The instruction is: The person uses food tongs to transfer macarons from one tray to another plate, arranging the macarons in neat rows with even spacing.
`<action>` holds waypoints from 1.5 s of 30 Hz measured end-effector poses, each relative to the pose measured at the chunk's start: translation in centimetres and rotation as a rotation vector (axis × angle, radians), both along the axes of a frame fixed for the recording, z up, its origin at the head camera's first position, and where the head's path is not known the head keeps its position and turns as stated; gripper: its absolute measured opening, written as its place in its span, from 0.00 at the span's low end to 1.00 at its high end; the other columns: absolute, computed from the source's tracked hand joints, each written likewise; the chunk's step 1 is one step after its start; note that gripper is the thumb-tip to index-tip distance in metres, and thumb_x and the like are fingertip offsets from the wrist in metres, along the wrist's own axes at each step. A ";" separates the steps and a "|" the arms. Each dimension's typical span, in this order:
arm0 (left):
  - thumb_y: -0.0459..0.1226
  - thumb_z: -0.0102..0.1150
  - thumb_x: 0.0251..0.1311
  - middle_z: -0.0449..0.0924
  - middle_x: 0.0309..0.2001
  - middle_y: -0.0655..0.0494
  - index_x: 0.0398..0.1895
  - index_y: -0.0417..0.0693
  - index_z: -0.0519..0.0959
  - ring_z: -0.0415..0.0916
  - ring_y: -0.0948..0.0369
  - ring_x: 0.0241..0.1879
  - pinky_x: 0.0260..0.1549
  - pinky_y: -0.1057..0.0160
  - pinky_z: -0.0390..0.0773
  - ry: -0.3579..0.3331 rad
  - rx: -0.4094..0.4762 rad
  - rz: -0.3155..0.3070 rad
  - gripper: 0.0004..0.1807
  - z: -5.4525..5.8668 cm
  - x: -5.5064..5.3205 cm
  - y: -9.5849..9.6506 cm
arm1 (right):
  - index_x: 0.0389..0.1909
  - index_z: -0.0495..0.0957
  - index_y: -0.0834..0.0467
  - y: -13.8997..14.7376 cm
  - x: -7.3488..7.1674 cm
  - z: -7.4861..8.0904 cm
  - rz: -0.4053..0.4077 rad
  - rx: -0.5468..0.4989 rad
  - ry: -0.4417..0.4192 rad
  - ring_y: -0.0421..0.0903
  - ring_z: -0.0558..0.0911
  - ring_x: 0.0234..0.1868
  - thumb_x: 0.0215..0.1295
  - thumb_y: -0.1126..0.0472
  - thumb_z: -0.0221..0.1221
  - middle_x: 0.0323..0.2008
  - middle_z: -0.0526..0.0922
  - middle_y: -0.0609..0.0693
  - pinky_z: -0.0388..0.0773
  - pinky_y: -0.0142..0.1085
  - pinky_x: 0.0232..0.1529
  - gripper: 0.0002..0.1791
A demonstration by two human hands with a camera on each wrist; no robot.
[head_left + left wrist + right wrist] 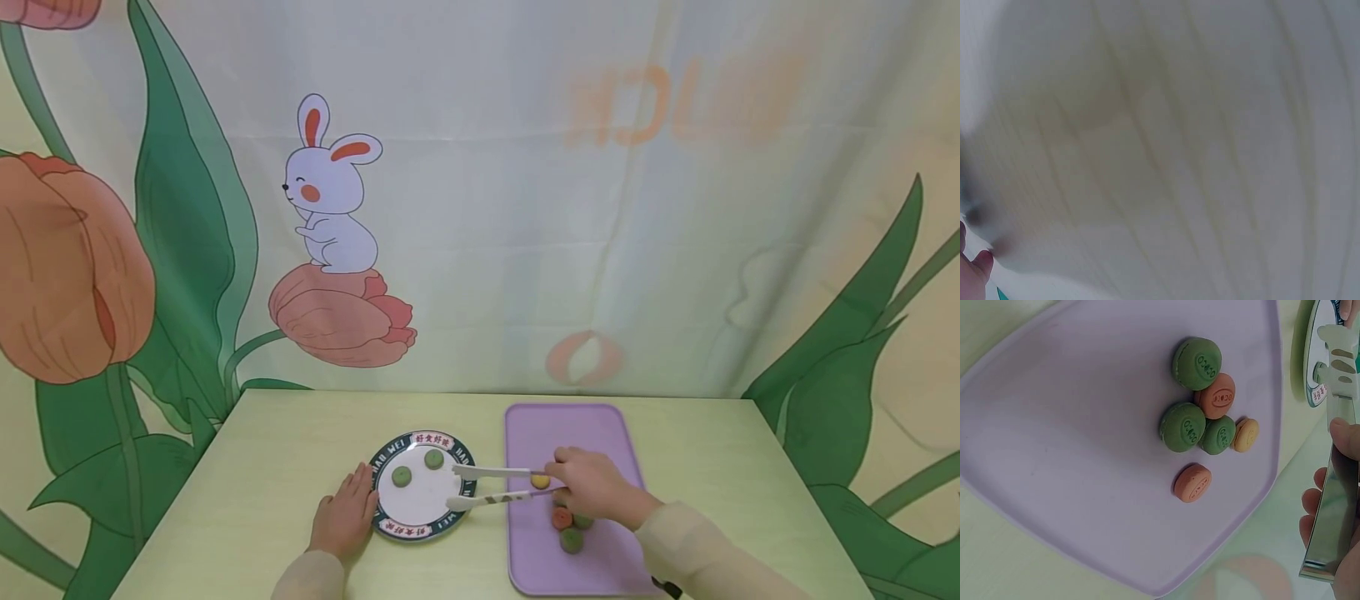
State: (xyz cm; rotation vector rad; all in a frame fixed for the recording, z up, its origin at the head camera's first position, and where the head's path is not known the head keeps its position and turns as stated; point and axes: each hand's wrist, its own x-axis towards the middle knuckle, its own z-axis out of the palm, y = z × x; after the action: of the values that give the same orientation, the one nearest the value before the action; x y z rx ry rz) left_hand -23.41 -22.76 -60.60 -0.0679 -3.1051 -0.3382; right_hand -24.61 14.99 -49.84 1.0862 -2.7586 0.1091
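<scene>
My right hand (pixel 592 485) grips a pair of tongs (pixel 491 472) above the purple tray. The tongs' white tips stand apart over the right rim of a round plate (pixel 423 504), with nothing between them. Two green macarons (pixel 433 458) lie on that plate. Against its left rim rests my left hand (pixel 343 512), fingers extended. Seen from the right wrist, the tray carries green macarons (pixel 1182 427), orange macarons (pixel 1193 483) and a yellow macaron (pixel 1245 435). The left wrist view shows mostly pale tabletop, with fingertips at its lower left.
The purple tray (pixel 536 558) lies to the right of the plate on a pale wooden table (pixel 225 517). Behind the table hangs a curtain (pixel 480 208) printed with tulips and a rabbit. A small dark object (pixel 666 587) shows by the tray's near right corner.
</scene>
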 end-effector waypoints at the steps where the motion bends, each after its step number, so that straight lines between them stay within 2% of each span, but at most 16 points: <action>1: 0.47 0.32 0.65 0.54 0.66 0.45 0.66 0.39 0.53 0.55 0.46 0.63 0.54 0.40 0.61 0.002 0.002 0.000 0.29 0.0 0.0 0.0 | 0.28 0.76 0.50 0.1 0.0 0.0 0.001 0.000 0.003 0.37 0.60 0.20 0.44 0.57 0.63 0.20 0.61 0.40 0.55 0.26 0.15 0.08; 6: 0.47 0.32 0.65 0.54 0.66 0.45 0.65 0.39 0.53 0.56 0.46 0.63 0.54 0.41 0.62 0.008 -0.004 0.002 0.29 0.0 0.0 0.0 | 0.26 0.74 0.50 0.5 0.0 0.1 0.004 -0.009 0.007 0.36 0.59 0.20 0.44 0.57 0.63 0.20 0.61 0.39 0.54 0.26 0.16 0.08; 21: 0.47 0.33 0.65 0.54 0.66 0.45 0.66 0.40 0.53 0.56 0.47 0.63 0.53 0.41 0.62 0.001 -0.004 0.004 0.30 -0.2 -0.1 0.0 | 0.18 0.69 0.51 2.0 0.0 -0.5 0.025 -0.065 0.089 0.36 0.59 0.20 0.40 0.60 0.62 0.18 0.59 0.39 0.53 0.25 0.15 0.09; 29: 0.47 0.32 0.65 0.53 0.67 0.45 0.66 0.40 0.53 0.55 0.46 0.64 0.54 0.40 0.61 -0.009 -0.004 0.004 0.30 -0.1 -0.1 0.0 | 0.16 0.66 0.50 2.7 0.2 -0.4 0.012 -0.102 0.053 0.36 0.57 0.19 0.43 0.63 0.60 0.18 0.58 0.39 0.53 0.24 0.17 0.12; 38: 0.47 0.32 0.65 0.53 0.67 0.45 0.66 0.40 0.53 0.55 0.47 0.64 0.54 0.40 0.61 -0.006 -0.015 0.009 0.30 -0.2 -0.1 0.0 | 0.20 0.70 0.51 3.4 0.4 -0.4 -0.035 -0.084 0.012 0.36 0.57 0.20 0.45 0.59 0.62 0.19 0.59 0.39 0.54 0.25 0.18 0.08; 41: 0.47 0.32 0.65 0.53 0.67 0.46 0.66 0.41 0.53 0.54 0.46 0.64 0.55 0.40 0.61 -0.006 -0.015 0.012 0.30 -0.2 -0.1 0.1 | 0.23 0.75 0.51 3.8 0.5 -0.4 -0.063 -0.079 0.003 0.36 0.58 0.20 0.44 0.57 0.64 0.19 0.60 0.39 0.55 0.25 0.17 0.07; 45: 0.47 0.32 0.65 0.53 0.67 0.46 0.66 0.41 0.52 0.54 0.46 0.64 0.55 0.40 0.60 -0.005 -0.014 0.015 0.30 -0.2 -0.1 0.1 | 0.30 0.79 0.52 4.3 0.5 -0.6 -0.086 -0.045 0.010 0.36 0.59 0.21 0.44 0.55 0.64 0.20 0.61 0.39 0.56 0.25 0.16 0.10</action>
State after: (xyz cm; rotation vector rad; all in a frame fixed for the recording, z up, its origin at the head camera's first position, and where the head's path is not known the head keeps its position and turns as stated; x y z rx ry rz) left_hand -23.47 -22.68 -60.75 -0.0438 -3.1120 -0.3169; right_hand -24.12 19.28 -50.39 0.9534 -2.7744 0.1535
